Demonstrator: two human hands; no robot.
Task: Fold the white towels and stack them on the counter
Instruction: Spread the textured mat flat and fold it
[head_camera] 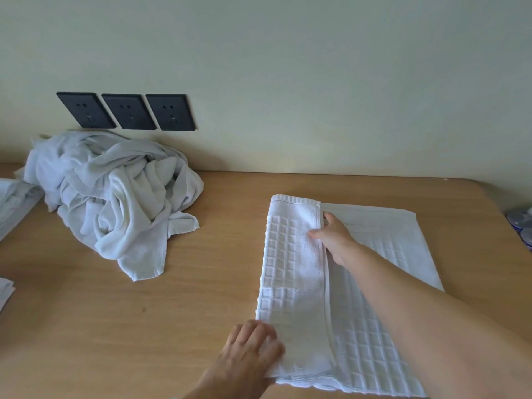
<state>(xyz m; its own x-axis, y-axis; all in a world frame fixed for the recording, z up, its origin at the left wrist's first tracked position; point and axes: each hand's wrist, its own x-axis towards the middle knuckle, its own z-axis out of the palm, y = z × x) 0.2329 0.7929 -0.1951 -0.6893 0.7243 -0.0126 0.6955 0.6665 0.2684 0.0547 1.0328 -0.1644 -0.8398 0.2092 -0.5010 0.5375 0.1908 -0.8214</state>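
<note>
Hands are being closed on the half-folded white towel (290,269) on the table (172,312): flap edge pinched by the right hand (331,237), near corner gripped by the left hand (253,349); the edges could be skewed by uneven pulling.

The left hand (253,351) lies near, back upward, its wrist and a short stretch of bare forearm rising from the near edge and leaning a little right. Its fingers (269,336) are bent, knuckles up, over the near left corner of the towel (290,283); the thumb is hidden.

The right hand (334,239) is farther off and to the right. Its bare forearm stretches in from the near right on a long diagonal, the wrist almost straight. It pinches the towel's folded edge, the thumb pointing left on top and the fingers curled beneath. The two hands are well apart, the right beyond the left.
</note>
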